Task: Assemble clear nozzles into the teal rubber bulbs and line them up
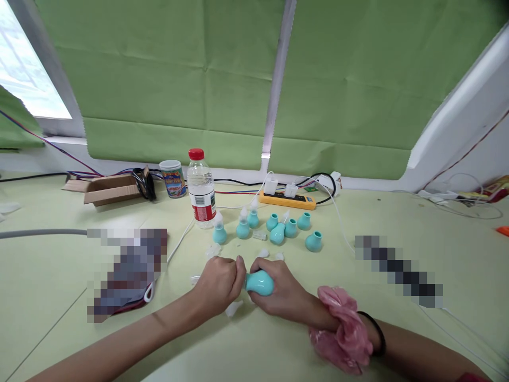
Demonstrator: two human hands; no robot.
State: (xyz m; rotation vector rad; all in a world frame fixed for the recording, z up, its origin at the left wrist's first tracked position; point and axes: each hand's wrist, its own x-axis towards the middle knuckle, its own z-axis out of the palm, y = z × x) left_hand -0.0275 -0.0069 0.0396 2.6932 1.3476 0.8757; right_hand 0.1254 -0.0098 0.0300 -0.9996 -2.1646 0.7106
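Observation:
My right hand (280,291) is wrapped round a turquoise squeeze bulb (260,283), its rounded end toward the palm and its neck pointing left. Against that neck my left hand (219,285) is closed; its fingers hide whatever they grip there. Beyond both hands stand several bulbs of the same kind. Some carry clear pointed tips, such as the upright bulb (219,234); others have bare open mouths, like the bulb (314,242) at the right. One tipped bulb (277,234) leans among them. Small clear plastic pieces lie about, including a clear tube (260,235) and a translucent piece (234,308) below my hands.
A water bottle (201,191) with a red cap stands behind the bulbs, beside a printed can (173,179) and an open cardboard box (115,190). A yellow power strip (287,199) with plugs and cables lies at the back. Blurred objects flank both sides.

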